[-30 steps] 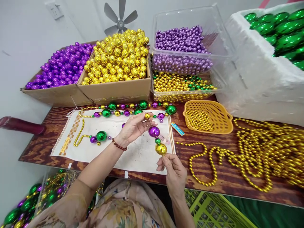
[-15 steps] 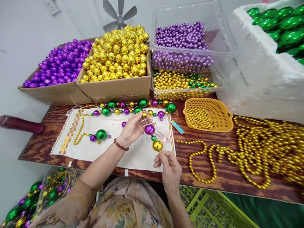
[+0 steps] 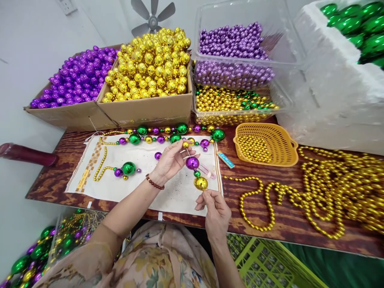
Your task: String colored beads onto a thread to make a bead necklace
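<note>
Shifted slightly leftward, the bead strand spans left grip, pinching a gold bead, and right grip, pinching its end, presumably for tension.

The left hand covers part of the white cloth, and its curled fingers partly hide a small gold bead. Whatever the right hand pinches below the large gold bead is too small to tell. A pink item lies partly behind the purple bead, its kind unclear. Print on the blue packet is too small to read. The right edge cuts off the white foam box and the blurred gold strands; the bottom edge crops the lime crate
</note>
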`<state>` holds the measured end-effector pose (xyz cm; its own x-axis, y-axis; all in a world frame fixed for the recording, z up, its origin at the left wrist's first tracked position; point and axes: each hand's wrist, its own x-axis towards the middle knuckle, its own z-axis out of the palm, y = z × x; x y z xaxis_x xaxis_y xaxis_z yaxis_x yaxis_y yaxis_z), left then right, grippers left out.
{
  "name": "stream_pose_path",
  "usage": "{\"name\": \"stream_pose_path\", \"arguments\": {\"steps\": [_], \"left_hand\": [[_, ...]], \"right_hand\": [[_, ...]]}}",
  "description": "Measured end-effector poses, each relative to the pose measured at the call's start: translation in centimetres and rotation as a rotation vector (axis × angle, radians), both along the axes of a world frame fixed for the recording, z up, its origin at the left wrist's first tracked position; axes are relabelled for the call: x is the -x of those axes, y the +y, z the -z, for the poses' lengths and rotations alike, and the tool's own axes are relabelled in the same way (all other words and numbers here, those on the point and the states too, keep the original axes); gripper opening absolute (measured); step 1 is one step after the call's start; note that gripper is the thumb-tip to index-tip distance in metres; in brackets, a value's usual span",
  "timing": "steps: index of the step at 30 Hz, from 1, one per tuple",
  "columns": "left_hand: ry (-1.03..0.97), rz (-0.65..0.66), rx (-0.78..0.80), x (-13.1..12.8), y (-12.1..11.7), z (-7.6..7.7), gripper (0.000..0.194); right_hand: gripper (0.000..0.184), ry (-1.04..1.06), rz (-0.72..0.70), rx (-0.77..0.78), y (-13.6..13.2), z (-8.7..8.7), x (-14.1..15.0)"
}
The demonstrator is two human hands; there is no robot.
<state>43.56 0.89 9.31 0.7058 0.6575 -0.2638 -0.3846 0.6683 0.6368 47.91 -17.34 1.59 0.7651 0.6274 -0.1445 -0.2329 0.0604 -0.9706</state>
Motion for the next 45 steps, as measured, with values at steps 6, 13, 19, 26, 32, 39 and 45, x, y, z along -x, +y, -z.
{"name": "stream_pose_path", "arguments": {"steps": [6,13,19,26,32,39,45], "left_hand": [[-0.024,-0.022,-0.071,0.1,-0.3,0.6,0.017],[0.002,-0.033,-0.133,0.4,0.0,0.9,0.020],[0.028,-0.027,-0.167,0.7,0.0,1.3,0.024],[0.088,-0.120,-0.161,0.3,-1.2,2.1,0.030],[0.135,-0.095,-0.132,-0.7,-3.4,2.7,0.040],[0.344,0.089,-0.358,-1.8,-2.7,4.6,0.043],[0.299,0.600,-0.350,-0.8,-2.5,4.1,0.028]], "right_hand": [[0.031,0.050,0.020,0.009,0.3,-0.1,0.4],[0.031,0.070,0.009,0.015,0.5,0.0,0.5],[0.031,0.057,0.037,0.041,0.6,0.1,0.8],[0.031,0.105,0.021,0.008,1.2,0.1,1.3],[0.032,0.042,-0.019,0.057,2.2,0.5,1.9],[0.035,-0.109,-0.210,0.170,1.6,1.1,-0.7],[0.036,-0.063,-0.009,0.080,2.3,0.0,-7.2]]}}
